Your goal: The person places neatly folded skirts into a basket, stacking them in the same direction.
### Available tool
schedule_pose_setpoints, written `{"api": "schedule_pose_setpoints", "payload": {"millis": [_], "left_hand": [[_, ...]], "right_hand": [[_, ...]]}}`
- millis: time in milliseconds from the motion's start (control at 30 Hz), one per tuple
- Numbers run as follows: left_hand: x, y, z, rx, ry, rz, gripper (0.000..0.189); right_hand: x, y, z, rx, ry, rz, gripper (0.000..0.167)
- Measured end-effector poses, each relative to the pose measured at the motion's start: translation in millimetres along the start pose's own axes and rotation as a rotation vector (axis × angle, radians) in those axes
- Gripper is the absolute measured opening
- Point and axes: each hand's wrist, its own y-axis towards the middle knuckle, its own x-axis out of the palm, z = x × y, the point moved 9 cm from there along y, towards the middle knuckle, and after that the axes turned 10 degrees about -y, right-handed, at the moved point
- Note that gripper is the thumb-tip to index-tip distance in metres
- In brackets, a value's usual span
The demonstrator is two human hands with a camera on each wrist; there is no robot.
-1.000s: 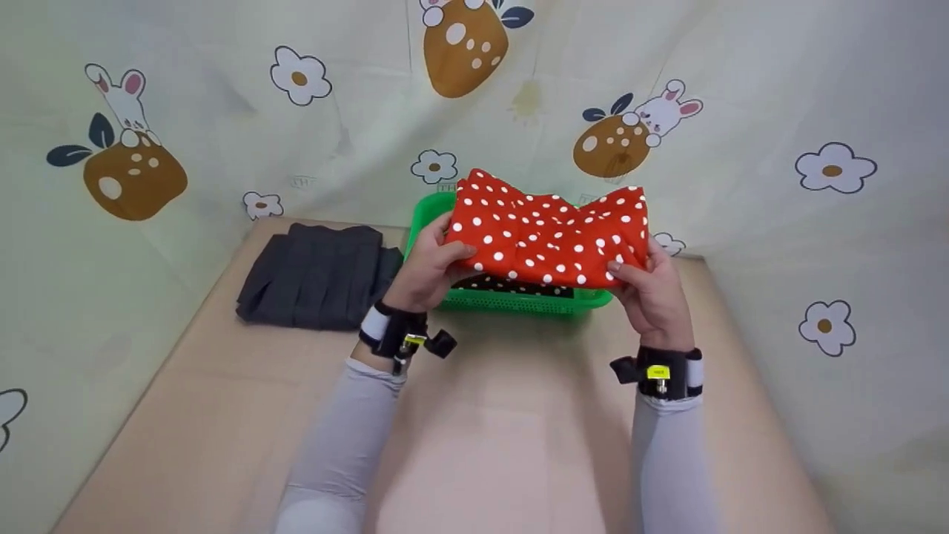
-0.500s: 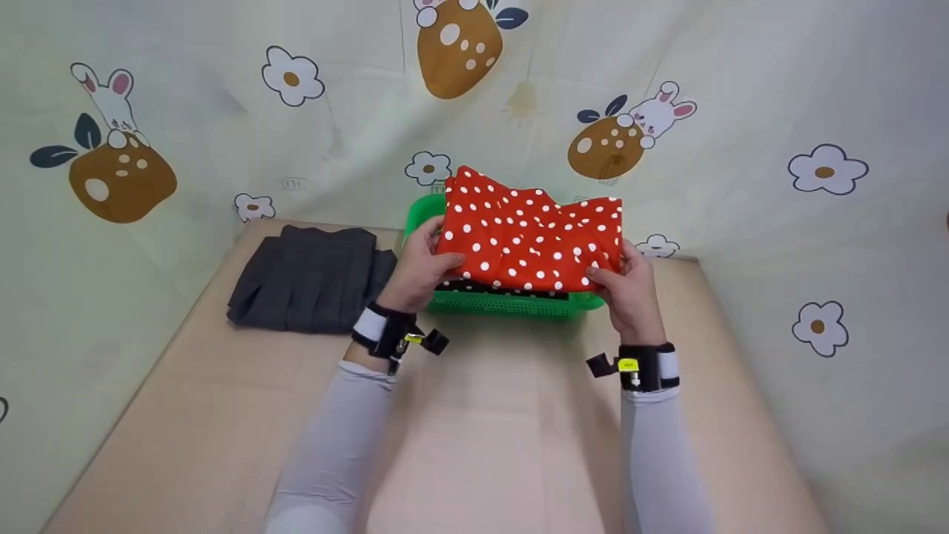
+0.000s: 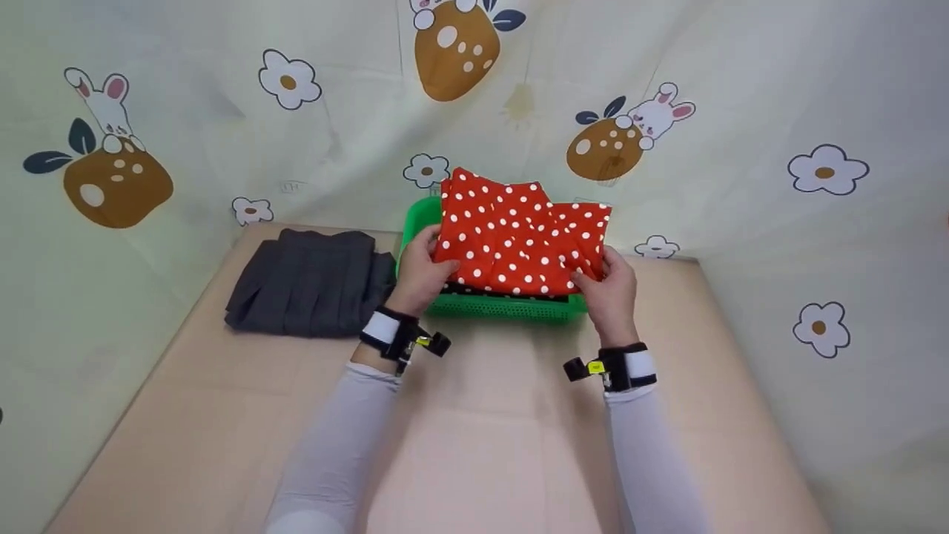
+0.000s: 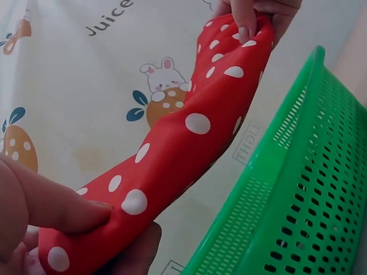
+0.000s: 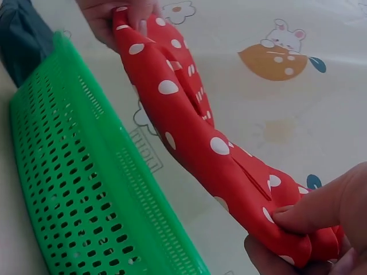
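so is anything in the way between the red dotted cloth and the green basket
Nothing visible blocks the red dotted cloth from the green basket's rim; the wrist views show a gap. Inside, some black dotted fabric shows below the cloth; most of the interior is hidden.

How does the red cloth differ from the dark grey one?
The red cloth has white dots; the dark grey cloth is plain, with pleat-like creases.
The red cloth is held up between the left hand and the right hand; the dark grey cloth lies on the table, touched by neither hand.
Both are fabric and look folded.
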Motion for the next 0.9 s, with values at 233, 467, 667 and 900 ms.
{"api": "schedule_pose_setpoints", "payload": {"millis": [233, 467, 667, 900], "left_hand": [[-4.7, 6.2, -16.8, 0.013, 0.14, 0.039, 0.058], [-6.3, 8.2, -22.3, 0.068, 0.222, 0.03, 0.056], [-8.0, 9.2, -20.0, 0.091, 0.183, 0.037, 0.056], [-16.9, 9.4, -16.5, 0.118, 0.254, 0.124, 0.063]], "right_hand": [[10, 1.7, 8, -0.013, -0.169, 0.044, 0.052], [18, 4.0, 12, -0.027, -0.257, 0.052, 0.053], [17, 5.6, 11, -0.024, -0.259, 0.077, 0.052], [15, 3.6, 11, -0.056, -0.267, 0.134, 0.063]]}}
